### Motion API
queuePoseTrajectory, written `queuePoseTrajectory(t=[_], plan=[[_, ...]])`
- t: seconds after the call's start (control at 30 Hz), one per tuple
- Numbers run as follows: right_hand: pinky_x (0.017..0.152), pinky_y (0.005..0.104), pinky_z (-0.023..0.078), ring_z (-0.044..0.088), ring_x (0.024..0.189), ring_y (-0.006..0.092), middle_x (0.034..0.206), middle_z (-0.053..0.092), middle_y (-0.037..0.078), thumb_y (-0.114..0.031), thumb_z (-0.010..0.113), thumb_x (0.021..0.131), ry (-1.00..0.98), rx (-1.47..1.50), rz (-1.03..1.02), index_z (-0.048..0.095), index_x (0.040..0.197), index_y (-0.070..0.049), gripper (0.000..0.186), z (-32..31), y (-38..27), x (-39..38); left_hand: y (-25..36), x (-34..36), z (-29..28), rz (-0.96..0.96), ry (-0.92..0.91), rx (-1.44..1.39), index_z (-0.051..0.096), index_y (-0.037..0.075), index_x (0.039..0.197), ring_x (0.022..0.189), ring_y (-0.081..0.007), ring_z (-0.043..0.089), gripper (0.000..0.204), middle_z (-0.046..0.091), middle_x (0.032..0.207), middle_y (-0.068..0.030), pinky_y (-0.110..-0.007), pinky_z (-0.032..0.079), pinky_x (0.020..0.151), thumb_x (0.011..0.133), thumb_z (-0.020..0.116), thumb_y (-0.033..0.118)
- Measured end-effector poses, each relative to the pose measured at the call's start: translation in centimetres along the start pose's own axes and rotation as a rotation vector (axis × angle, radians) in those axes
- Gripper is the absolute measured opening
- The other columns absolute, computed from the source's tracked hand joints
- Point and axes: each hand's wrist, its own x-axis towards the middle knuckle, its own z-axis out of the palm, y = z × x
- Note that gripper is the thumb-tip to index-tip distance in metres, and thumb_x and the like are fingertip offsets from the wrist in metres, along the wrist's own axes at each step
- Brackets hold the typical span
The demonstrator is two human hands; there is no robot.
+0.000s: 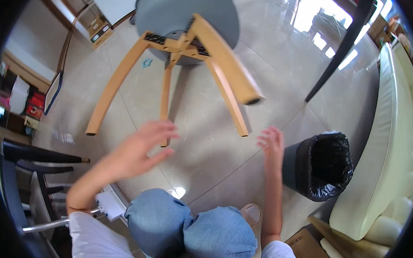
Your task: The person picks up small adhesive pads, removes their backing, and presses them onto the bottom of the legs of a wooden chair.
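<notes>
A chair (186, 16) with a grey seat lies tipped over on the floor ahead, its curved wooden legs (115, 89) splayed toward me. Their crossed wooden base (178, 46) shows under the seat. My left hand (145, 147), slightly blurred, is open with fingers and thumb apart. It overlaps the end of the middle chair leg in the picture, but I see no grip on it. My right hand (272, 142) is raised to the right of the legs, fingers apart and a little bent, with nothing in it. The nearest leg end (252, 100) points up toward me, between and beyond my hands.
A bin (298, 166) with a black liner stands close to my right hand. Beyond it runs a cream sofa (371, 151). Dark chair legs (46, 155) jut in from the left. A cardboard box (307, 249) lies at lower right; a small blue star (147, 62) lies near the chair.
</notes>
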Motion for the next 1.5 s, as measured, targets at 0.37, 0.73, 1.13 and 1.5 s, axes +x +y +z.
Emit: queuePoseTrajectory(t=[0.37,0.73,1.13,1.5], plan=[[0.073,0.0319,0.046,0.058,0.087,0.0197,0.1,0.055,0.014,-0.042,0.061,0.074,-0.591,-1.487,-0.173,0.046,0.114,0.003,0.062,16.2,-18.4,10.7,-16.3,3.8,-7.9,-0.548,0.245,0.041,0.045,-0.001,0.109,0.097,-0.0263,0.055,0.04,0.054,0.105,-0.0181,-0.034,0.045,0.081,0.082,0.059,0.025],[0.041,0.0317,0.045,0.056,0.047,0.0191,0.058,0.054,0.013,-0.013,0.065,0.067,-0.381,-1.2,0.061,0.05,0.076,0.011,0.03,14.0,-16.4,9.5,-15.1,3.7,-3.8,-0.625,0.29,-0.871,0.043,0.005,0.094,0.049,-0.0099,0.048,0.031,0.047,0.066,-0.0002,-0.025,0.042,0.044,0.075,0.065,0.017],[0.061,0.0373,0.047,0.06,0.067,0.0288,0.073,0.059,0.019,-0.022,0.067,0.07,-0.386,-1.216,0.118,0.049,0.095,0.004,0.04,10.6,-16.3,-2.9,-6.7,-8.3,1.6,-0.687,0.393,-1.089,0.039,0.002,0.106,0.06,-0.011,0.051,0.033,0.048,0.078,-0.0039,-0.026,0.046,0.051,0.081,0.058,0.012],[0.092,0.0423,0.035,0.044,0.106,0.0348,0.109,0.05,0.02,-0.028,0.064,0.073,-0.596,-1.382,-1.324,0.049,0.107,0.005,0.049,35.3,-14.1,16.0,-3.5,-12.8,2.0,-0.857,0.16,-1.582,0.043,0.003,0.109,0.067,-0.0142,0.055,0.033,0.053,0.086,-0.0053,-0.027,0.047,0.057,0.081,0.056,0.013]])
